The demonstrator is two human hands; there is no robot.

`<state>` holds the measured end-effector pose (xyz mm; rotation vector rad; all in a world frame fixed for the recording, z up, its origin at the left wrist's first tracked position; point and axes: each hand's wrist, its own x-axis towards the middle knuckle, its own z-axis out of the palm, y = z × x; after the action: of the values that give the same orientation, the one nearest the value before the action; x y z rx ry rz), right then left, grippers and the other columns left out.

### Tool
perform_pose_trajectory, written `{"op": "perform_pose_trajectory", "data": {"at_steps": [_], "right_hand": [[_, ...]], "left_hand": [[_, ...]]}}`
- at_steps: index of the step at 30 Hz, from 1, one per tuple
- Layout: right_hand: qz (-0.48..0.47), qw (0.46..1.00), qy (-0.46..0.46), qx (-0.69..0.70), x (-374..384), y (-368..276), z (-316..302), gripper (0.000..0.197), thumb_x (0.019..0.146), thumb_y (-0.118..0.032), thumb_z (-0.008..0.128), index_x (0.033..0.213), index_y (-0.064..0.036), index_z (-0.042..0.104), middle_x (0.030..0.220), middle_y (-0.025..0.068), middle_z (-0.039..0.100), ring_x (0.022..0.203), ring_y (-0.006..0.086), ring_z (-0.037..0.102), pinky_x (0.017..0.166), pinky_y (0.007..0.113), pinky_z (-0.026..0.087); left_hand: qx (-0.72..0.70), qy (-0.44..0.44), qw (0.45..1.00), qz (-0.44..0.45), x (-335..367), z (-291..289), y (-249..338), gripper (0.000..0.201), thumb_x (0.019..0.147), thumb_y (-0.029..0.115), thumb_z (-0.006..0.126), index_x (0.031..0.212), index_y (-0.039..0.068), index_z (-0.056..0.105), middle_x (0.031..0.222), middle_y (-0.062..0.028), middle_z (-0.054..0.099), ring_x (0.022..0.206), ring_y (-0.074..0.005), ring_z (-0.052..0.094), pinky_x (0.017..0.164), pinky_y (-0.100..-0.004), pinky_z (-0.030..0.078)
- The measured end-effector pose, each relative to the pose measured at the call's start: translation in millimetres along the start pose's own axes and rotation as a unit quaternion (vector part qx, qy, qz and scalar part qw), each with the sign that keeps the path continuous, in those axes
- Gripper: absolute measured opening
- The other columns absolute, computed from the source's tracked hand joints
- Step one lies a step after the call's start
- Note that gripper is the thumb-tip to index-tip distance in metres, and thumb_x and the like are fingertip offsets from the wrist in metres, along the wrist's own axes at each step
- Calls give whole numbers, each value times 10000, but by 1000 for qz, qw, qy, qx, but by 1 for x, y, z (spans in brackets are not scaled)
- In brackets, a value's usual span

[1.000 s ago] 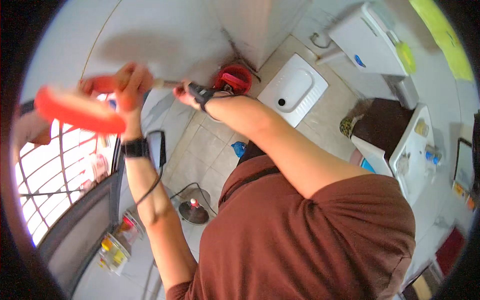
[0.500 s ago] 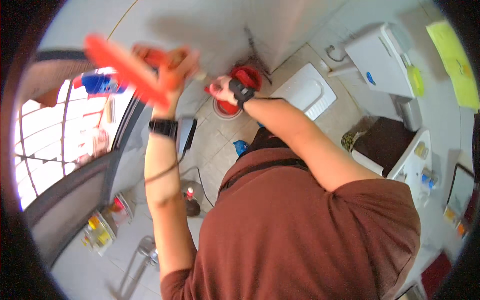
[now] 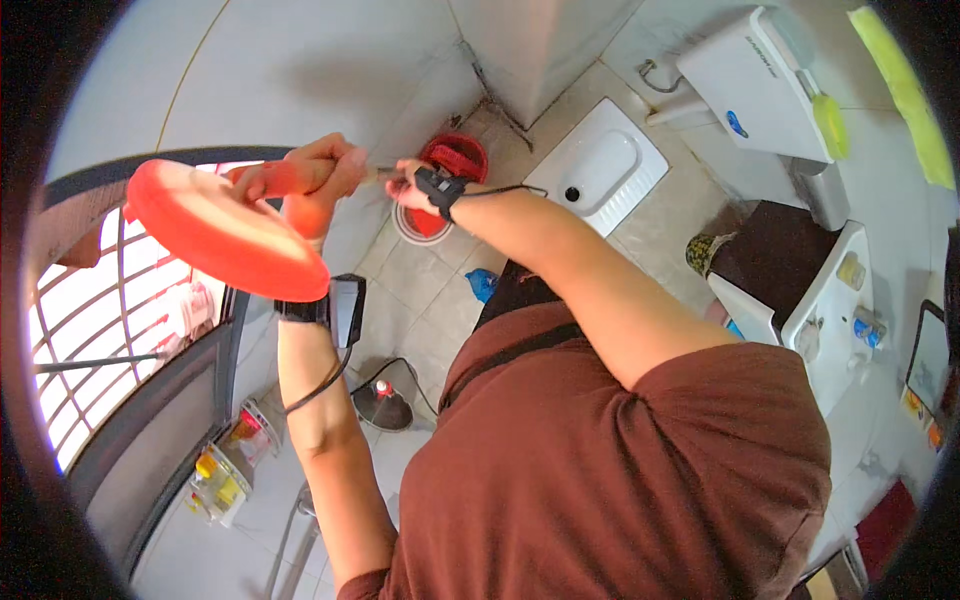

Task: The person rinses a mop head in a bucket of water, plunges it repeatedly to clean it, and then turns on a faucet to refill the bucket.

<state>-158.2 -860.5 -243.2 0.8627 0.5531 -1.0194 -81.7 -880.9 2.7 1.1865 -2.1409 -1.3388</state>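
My left hand (image 3: 322, 172) is raised by the window, its fingers curled round the back of a wide, red, round plastic thing (image 3: 225, 230). This disc-like thing is tilted, its broad face toward me; what its far side looks like is hidden. Between my hands shows a short, pale, thin rod (image 3: 378, 175). My right hand (image 3: 408, 187) is closed at the other end of that rod, above a red basin (image 3: 455, 158) and a white-rimmed bucket (image 3: 424, 236) on the floor.
A squat toilet (image 3: 615, 165) is set in the tiled floor, with a white cistern (image 3: 755, 90) on the wall. The barred window (image 3: 120, 310) stands at left. A washbasin (image 3: 835, 310) is at right. Caddies with bottles (image 3: 222, 485) hang below the window.
The red round thing has swung lower, its broad face now turned more toward me. Both hands have moved slightly left. The blue-and-red thing by the window no longer shows.
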Motion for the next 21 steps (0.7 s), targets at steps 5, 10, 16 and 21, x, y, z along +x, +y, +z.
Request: {"op": "perform_pose_trajectory", "data": {"at_steps": [5,10,16,21], "right_hand": [[-63,998,-24,-17,-12,9,6,62,778,-53,464,716,-51,457,668,54,439,597,166,443,533,300,435],[-78,994,-44,56,-9,0,-5,80,772,-34,451,696,-58,460,580,38,449,514,170,447,519,267,415],[-134,964,-154,171,31,-71,-39,131,709,-35,513,640,-85,414,558,24,428,492,153,434,502,275,409],[-109,991,-74,8,-19,-13,-29,156,778,-168,506,817,-18,484,729,116,542,637,224,525,597,344,462]], "left_hand": [[-93,2,996,-1,3,8,7,246,777,91,523,572,61,392,529,7,381,493,-71,303,477,-216,249],[81,-22,994,69,20,20,0,190,759,136,553,607,51,476,536,17,432,503,-51,360,466,-203,268],[53,-82,990,99,54,66,50,178,651,177,658,575,102,515,505,53,392,522,-63,333,495,-225,269],[91,-66,992,56,7,36,42,190,731,183,607,611,83,499,539,57,437,506,-24,371,462,-199,269]]}}
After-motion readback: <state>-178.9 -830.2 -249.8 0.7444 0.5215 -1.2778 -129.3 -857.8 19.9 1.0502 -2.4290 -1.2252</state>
